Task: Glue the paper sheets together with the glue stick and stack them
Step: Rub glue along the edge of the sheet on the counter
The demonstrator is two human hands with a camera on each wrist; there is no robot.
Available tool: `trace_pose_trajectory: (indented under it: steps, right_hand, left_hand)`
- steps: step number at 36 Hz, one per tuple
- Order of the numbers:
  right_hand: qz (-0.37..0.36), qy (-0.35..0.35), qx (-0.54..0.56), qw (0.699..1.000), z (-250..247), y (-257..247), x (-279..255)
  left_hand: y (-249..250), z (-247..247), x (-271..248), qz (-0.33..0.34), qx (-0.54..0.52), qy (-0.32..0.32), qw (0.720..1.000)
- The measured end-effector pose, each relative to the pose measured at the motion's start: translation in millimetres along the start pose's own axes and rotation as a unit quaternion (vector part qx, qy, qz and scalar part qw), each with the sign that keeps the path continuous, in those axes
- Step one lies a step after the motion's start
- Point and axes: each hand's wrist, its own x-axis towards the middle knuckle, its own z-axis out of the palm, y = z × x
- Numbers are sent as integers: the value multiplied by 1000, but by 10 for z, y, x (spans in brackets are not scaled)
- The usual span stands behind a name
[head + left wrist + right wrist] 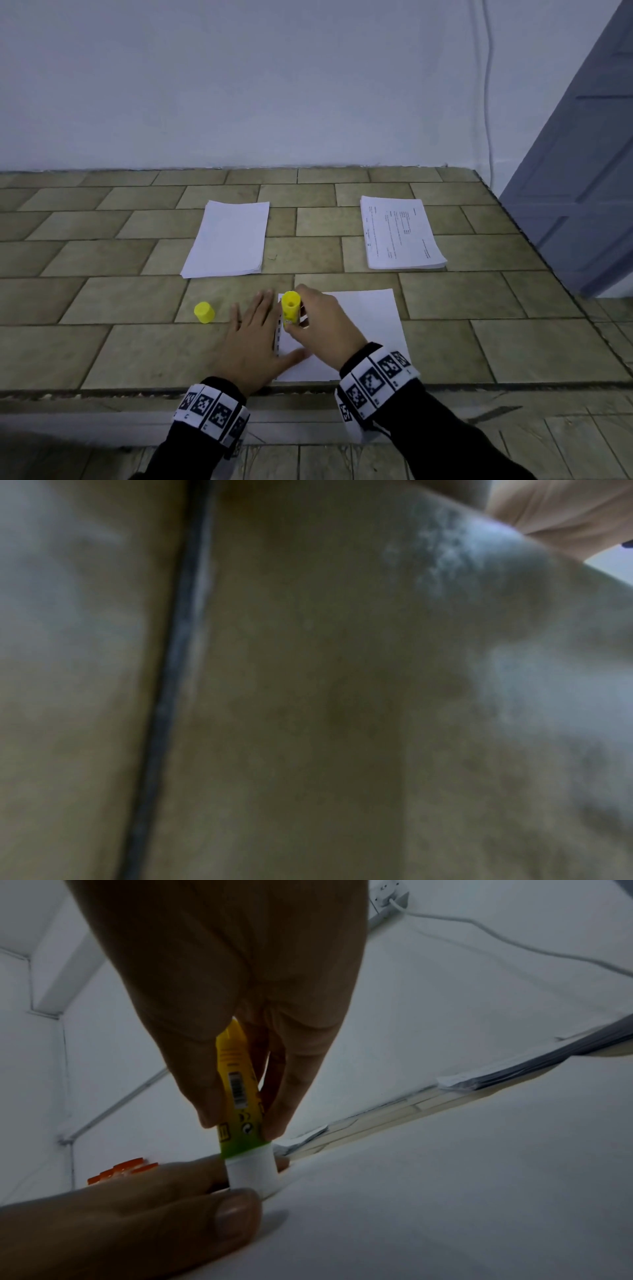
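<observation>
The right hand (325, 329) grips the uncapped glue stick (291, 308) upright, tip down on the near sheet (370, 325) at its 9 o'clock edge. The left hand (250, 339), fingers flat, probably pins that edge; the cap (204, 312) stands at the left hand's 9 o'clock.

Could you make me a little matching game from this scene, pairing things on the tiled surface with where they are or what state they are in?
Column one:
1. glue stick
2. yellow cap
3. printed paper stack
4. single white sheet

Column two:
a. lies far right, text facing up
b. pressed flat by the left hand at its left edge
c. stands alone, left of both hands
d. gripped upright by the right hand, tip down on paper

Pairs: 1-d, 2-c, 3-a, 4-b
</observation>
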Motion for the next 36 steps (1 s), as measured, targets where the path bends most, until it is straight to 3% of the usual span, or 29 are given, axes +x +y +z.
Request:
trace_pose_trajectory:
  steps: [9,18,26,29,34,36]
  right_hand:
    - [30,5,-39,999,-247,193,-92]
    - [75,135,-36,987,-809,666,-456]
    - [80,142,-33,986,-908,774,-567]
    - [59,111,15,992,-748,549,-554]
    - [-10,-35,53,998,-368,225,-485]
    - [-41,-63,42,996,-217,119,-455]
  left_hand:
    - [-15,30,8,-19,-6,2,1000]
    - [-22,45,0,-13,-19,8,1000]
    - [-27,59,5,-13,-24,17,999]
    - [-38,83,17,-12,-25,20,999]
    - [-22,61,23,-15,-13,13,1000]
    - [-35,63,23,-14,-9,11,1000]
